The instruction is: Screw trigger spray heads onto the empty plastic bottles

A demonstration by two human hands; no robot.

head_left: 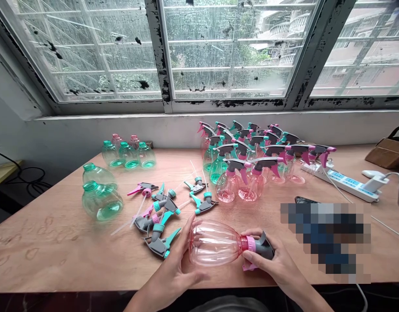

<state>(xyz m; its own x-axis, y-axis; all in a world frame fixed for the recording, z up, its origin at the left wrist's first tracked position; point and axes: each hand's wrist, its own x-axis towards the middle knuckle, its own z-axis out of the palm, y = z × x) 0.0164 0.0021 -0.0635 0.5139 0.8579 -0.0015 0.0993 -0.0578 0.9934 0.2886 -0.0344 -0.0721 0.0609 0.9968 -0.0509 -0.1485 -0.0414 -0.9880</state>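
Note:
A clear pink spray bottle (215,242) lies on its side in the air over the front of the table, its base to the left. My left hand (176,266) cups the base end, fingers behind it and thumb below. At the neck, my right hand (267,260) grips the pink collar of the grey spray head (263,247), with thumb and fingers around it. Just beyond my left hand lies a heap of loose spray heads (165,201), grey with teal or pink parts, some with thin tubes attached.
Headless green bottles (102,201) stand at the left, with more bottles behind them. Several bottles with spray heads (227,186) crowd the back right. A white power strip (349,184), a blurred-out patch (332,234) and a brown box (388,151) are to the right.

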